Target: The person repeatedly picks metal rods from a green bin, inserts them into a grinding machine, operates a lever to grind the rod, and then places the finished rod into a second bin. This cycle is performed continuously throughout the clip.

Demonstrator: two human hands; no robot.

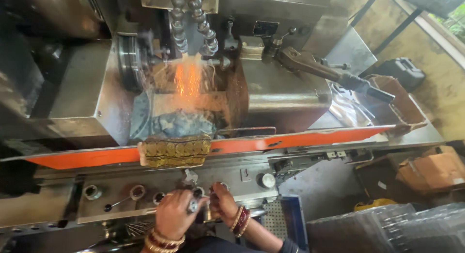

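My left hand (175, 213) grips a small shiny metal ring-shaped part (194, 204) at the bottom centre, over the grey metal front shelf (145, 185) of a grinding machine. My right hand (224, 202) is closed close beside it, fingertips touching the same part or a second small piece; I cannot tell which. Both wrists wear red and gold bangles. Behind the shelf, orange sparks (188, 81) fly where segmented coolant hoses (199, 25) point at the grinding zone.
An orange strip (300, 138) runs along the machine front, with a patterned cloth (175, 152) draped over it. Metal rings (137, 191) sit on the shelf. A lever handle (334, 75) sticks out right. Cardboard boxes (431, 170), a blue crate (288, 219) and clear plastic trays (387, 229) stand at the right.
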